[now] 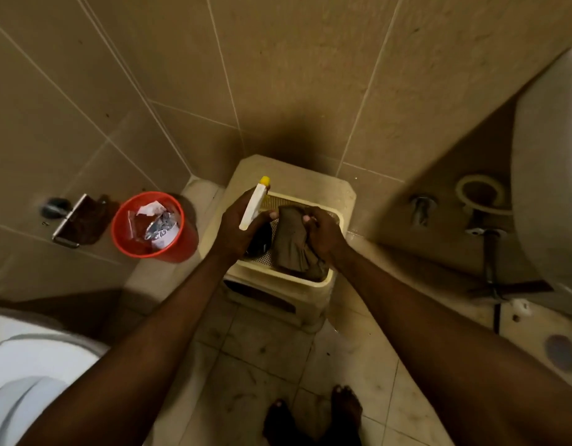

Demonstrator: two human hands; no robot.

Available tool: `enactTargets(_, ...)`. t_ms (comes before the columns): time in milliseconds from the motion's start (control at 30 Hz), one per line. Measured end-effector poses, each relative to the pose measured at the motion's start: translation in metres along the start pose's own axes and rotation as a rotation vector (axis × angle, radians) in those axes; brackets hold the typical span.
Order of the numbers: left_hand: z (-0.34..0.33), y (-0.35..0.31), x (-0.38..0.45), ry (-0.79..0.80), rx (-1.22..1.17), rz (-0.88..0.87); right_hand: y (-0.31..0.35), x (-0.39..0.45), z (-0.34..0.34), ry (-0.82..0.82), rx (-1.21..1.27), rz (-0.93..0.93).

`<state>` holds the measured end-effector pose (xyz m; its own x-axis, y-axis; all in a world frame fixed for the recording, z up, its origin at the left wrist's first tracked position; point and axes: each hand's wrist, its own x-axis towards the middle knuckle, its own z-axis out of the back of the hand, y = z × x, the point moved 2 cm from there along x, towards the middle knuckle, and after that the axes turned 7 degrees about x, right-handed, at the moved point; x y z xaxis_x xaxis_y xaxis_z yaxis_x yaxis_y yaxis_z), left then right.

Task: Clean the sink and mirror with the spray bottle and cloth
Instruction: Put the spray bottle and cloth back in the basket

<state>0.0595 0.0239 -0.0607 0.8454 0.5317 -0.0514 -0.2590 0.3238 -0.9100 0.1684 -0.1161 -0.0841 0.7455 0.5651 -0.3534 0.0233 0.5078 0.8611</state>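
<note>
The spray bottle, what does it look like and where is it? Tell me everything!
The spray bottle shows a long whitish plastic spray head with a yellow nozzle tip at its far end. It lies tilted, nozzle pointing away from the person. The left hand grips it from below, fingers curled round it, so the bottle's body is mostly hidden. It is held over the cream basket on the stool, beside the brown cloth.
</note>
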Motion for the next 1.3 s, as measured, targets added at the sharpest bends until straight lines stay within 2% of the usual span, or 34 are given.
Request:
enactTargets(233,-0.004,0.011,0.011,-0.002,-0.044,-0.016,0.004,0.006,-0.006,0.013,-0.160,-0.001)
enactTargets(400,-0.003,0.010,0.014,-0.016,-0.061,0.002,0.036,-0.019,-0.007,-0.195,-0.494,0.166)
enactTargets(467,-0.002,0.007,0.014,-0.023,-0.066,0.010,0.036,-0.026,-0.003,-0.162,-0.486,0.109)
enactTargets(533,-0.002,0.005,0.014,-0.029,-0.074,-0.001,0.029,-0.024,0.002,-0.070,-0.592,-0.007)
enactTargets(600,-0.002,0.005,0.016,-0.030,-0.079,-0.004,0.026,-0.022,0.006,-0.030,-0.673,-0.043)
enactTargets(767,-0.004,0.011,0.019,-0.015,-0.063,0.024,0.038,-0.030,-0.001,-0.092,-0.763,0.156)
enactTargets(833,-0.003,0.010,0.019,-0.027,-0.064,0.019,0.034,-0.034,-0.006,-0.087,-0.697,0.143)
enactTargets(900,-0.004,0.008,0.018,-0.034,-0.059,0.013,0.025,-0.039,-0.011,-0.056,-0.699,0.124)
enactTargets(1067,-0.005,0.009,0.017,-0.033,-0.020,0.005,0.020,-0.037,-0.011,0.158,-0.942,0.223)
enactTargets(1167,-0.005,0.011,0.015,-0.054,-0.036,0.000,0.020,-0.043,-0.006,0.124,-1.054,0.345)
enactTargets(1300,-0.003,0.016,0.011,-0.023,-0.026,0.013,-0.002,-0.053,-0.004,0.162,-1.127,0.277)
